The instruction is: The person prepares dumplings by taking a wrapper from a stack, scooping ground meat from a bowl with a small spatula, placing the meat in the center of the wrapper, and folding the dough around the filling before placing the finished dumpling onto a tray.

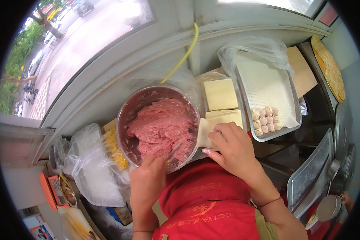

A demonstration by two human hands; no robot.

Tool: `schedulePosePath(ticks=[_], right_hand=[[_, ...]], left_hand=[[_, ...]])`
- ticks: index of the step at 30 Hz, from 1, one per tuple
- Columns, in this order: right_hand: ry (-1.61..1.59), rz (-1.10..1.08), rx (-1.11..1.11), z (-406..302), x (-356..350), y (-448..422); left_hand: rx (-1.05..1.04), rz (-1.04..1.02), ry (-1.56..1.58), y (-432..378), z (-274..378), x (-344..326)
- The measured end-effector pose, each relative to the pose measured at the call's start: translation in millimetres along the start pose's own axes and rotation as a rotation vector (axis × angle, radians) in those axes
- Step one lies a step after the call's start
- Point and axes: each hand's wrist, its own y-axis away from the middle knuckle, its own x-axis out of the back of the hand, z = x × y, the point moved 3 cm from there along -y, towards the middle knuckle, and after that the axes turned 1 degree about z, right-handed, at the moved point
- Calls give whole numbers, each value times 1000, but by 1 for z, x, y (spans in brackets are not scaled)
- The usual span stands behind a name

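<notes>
A large round metal bowl point(121, 120) holds a mass of pink minced meat point(162, 120). My left hand point(151, 171), at the bowl's near edge, grips a thin metal tool point(174, 151) that touches the meat; its handle is hidden. To the right of the bowl my right hand point(232, 147) holds a pale dough wrapper point(204, 132) by the bowl's rim. Behind that hand lie stacks of square dough wrappers point(220, 94) on plastic. Farther right, a metal tray point(258, 138) lined with white sheet bears several small filled dumplings point(267, 120) at its near end.
Clear plastic bags point(93, 168) and chopped yellow food point(115, 148) lie left of the bowl. At the right are a large flatbread point(328, 69), a metal tray point(310, 174) and a ladle point(334, 168). Another person's hand point(347, 201) is beside a pot at the lower right. A window wall runs behind.
</notes>
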Motion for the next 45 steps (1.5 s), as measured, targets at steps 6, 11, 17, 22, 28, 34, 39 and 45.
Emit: schedulePosePath(ticks=[6,11,17,22,28,34,39,45], right_hand=[[79,-25,2,7,-18,-2],[-251,97,-126,23,-9,-3],[-1407,339,-697,73,-10,24],[-2342,327,-530,59,-9,19],[-2468,350,-510,47,-18,20],[-2306,353,-674,31,-20,19],[-2125,275,-901,2,-41,13],[-2144,289,-781,-7,-45,11]], left_hand=[[60,-46,116,9,-6,9],[7,-116,385,4,-11,11],[-8,-57,348,0,-23,-7],[69,-66,493,-4,-23,1],[-1,-92,411,-12,-32,-17],[288,-134,1002,-1,-36,-9],[-40,202,690,-4,-22,-12],[-420,269,104,-7,23,-17]])
